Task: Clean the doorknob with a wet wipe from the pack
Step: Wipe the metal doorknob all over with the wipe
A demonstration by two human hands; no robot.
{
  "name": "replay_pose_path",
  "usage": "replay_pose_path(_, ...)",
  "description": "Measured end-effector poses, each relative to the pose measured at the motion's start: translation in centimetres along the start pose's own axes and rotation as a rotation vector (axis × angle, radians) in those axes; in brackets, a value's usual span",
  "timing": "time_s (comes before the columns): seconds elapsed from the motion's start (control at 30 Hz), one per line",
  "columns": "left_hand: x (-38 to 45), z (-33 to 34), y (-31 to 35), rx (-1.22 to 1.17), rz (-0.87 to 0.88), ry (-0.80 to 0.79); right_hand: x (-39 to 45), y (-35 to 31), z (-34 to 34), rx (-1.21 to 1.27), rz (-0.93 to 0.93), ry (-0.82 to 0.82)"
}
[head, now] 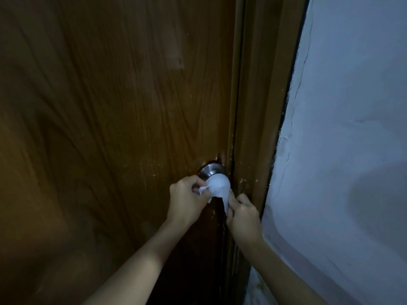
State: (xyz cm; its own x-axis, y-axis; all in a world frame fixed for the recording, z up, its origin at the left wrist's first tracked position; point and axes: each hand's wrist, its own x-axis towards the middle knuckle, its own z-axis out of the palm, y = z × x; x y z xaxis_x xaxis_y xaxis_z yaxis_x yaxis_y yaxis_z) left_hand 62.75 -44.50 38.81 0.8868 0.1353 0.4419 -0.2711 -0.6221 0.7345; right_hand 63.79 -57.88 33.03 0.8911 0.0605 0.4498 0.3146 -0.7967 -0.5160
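A white wet wipe (pixel 218 186) is draped over the metal doorknob (pixel 211 170), covering the knob's ball; only the silver base plate shows above it. My left hand (pixel 187 200) pinches the wipe's left corner. My right hand (pixel 242 213) grips the wipe's lower right tail, just below the knob. Both hands pull the wipe taut around the knob. The pack of wipes is out of view.
The knob sits on a brown wooden door (pixel 110 128) near its right edge. A wooden door frame (pixel 259 106) runs beside it, and a white wall (pixel 352 150) with cracked paint lies to the right. The light is dim.
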Motion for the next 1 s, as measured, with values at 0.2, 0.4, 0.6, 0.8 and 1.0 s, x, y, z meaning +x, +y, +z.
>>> replay_pose_path(0.2,-0.8,0.4,-0.6,-0.019,-0.064,-0.032,0.3,-0.3,-0.3,0.005,-0.033,0.049)
replay_pose_path(0.4,-0.9,0.8,-1.1,0.032,-0.133,-0.137,-0.3,0.5,-0.1,-0.033,-0.087,0.074)
replay_pose_path(0.6,-0.3,-0.6,-1.9,0.088,-0.218,-0.098,-1.2,1.8,-0.2,0.045,0.019,0.001)
replay_pose_path(0.8,1.0,-1.6,0.4,-0.079,-0.273,-0.076,1.0,-0.7,-2.6,0.349,0.15,0.097)
replay_pose_path(1.0,1.7,-2.3,2.3,-0.141,-0.2,0.0,3.7,-1.8,-4.5,0.331,0.128,0.13)
